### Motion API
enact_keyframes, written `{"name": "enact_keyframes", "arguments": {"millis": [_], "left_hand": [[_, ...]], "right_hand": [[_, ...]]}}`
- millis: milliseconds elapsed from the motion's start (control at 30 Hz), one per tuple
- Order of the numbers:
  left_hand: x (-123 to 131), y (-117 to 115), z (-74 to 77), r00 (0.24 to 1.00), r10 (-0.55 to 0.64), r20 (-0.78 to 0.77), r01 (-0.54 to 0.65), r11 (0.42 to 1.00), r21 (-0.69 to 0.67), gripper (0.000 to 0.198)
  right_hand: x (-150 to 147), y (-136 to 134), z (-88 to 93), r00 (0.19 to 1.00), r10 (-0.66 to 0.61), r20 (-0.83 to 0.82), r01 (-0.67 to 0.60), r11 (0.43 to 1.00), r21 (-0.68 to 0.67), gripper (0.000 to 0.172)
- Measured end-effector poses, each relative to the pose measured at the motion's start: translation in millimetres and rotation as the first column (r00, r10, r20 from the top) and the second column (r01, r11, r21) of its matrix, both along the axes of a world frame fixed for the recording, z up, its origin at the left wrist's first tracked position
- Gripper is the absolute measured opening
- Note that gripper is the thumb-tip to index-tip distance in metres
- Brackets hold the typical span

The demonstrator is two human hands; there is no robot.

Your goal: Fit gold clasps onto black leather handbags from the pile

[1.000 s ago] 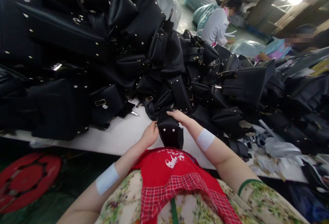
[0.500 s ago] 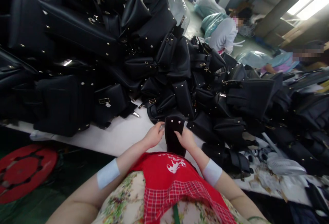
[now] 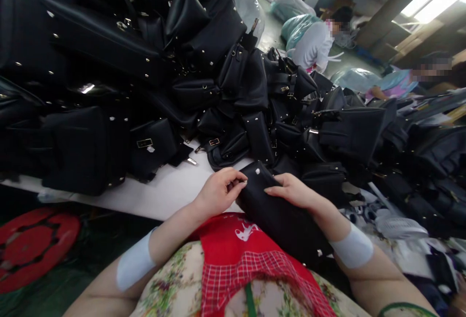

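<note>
A black leather-look bag [image 3: 280,215] lies slantwise against my front, its near end over the red apron. Small studs with white coverings show at its corners. My left hand [image 3: 222,190] is closed, thumb and forefinger pinching a small white piece [image 3: 245,181] at the bag's upper left corner. Beside that corner another white-covered stud [image 3: 257,171] is visible. With the thumb on top, my right hand [image 3: 296,191] grips the bag's right edge; its other fingers are partly hidden beneath.
Black bags [image 3: 196,45] with gold buckles and studs are heaped across the white table [image 3: 156,193]. A red round stool [image 3: 38,249] stands at the lower left. One person [image 3: 313,47] in a white top and another [image 3: 396,84] are beyond the heap. Clutter [image 3: 400,227] lies at right.
The bag has turned and come up, showing its longer side across my front. My right hand has shifted rightward with it. My left hand has moved right onto the bag's corner.
</note>
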State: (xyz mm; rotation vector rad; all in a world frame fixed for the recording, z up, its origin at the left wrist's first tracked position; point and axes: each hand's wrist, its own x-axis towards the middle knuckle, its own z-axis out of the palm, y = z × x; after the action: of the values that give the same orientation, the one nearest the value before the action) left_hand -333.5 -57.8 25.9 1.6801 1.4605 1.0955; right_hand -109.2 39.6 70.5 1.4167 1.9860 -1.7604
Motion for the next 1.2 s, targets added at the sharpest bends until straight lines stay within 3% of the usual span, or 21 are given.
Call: {"name": "enact_keyframes", "arguments": {"millis": [67, 167, 400, 633, 900, 1100, 1200], "left_hand": [[-5, -5, -9.3, 0.999, 0.03, -0.027, -0.031, 0.999, -0.04, 0.016], [-17, -17, -13.8, 0.998, 0.022, -0.055, -0.026, 0.996, -0.084, 0.019], [-32, -37, -8.8, 0.992, -0.038, -0.122, 0.023, 0.992, -0.122, 0.014], [-34, -32, -14.5, 0.979, -0.119, -0.167, 0.093, 0.983, -0.156, 0.014], [-41, -24, -16.3, 0.988, -0.141, 0.055, 0.151, 0.952, -0.265, 0.015], [-42, -25, -19.4, 0.913, -0.08, 0.4, 0.209, 0.934, -0.29, 0.021], [-42, -23, -18.7, 0.926, -0.018, 0.377, 0.133, 0.95, -0.281, 0.02]], "right_hand": [[-9, -19, -10.0, 0.998, 0.056, -0.027, -0.057, 0.998, -0.018, 0.029], [-15, -32, -8.9, 0.992, 0.114, -0.046, -0.111, 0.992, 0.053, 0.028], [-31, -35, 7.4, 0.958, 0.287, 0.025, -0.283, 0.92, 0.273, 0.022], [-39, -38, 5.2, 0.936, 0.331, 0.118, -0.351, 0.876, 0.331, 0.024], [-41, -40, 6.9, 0.93, 0.344, 0.129, -0.367, 0.867, 0.336, 0.022], [-42, -37, 0.8, 0.949, 0.303, 0.086, -0.315, 0.899, 0.304, 0.022], [-43, -35, -3.6, 0.954, 0.289, 0.08, -0.3, 0.905, 0.301, 0.022]]}}
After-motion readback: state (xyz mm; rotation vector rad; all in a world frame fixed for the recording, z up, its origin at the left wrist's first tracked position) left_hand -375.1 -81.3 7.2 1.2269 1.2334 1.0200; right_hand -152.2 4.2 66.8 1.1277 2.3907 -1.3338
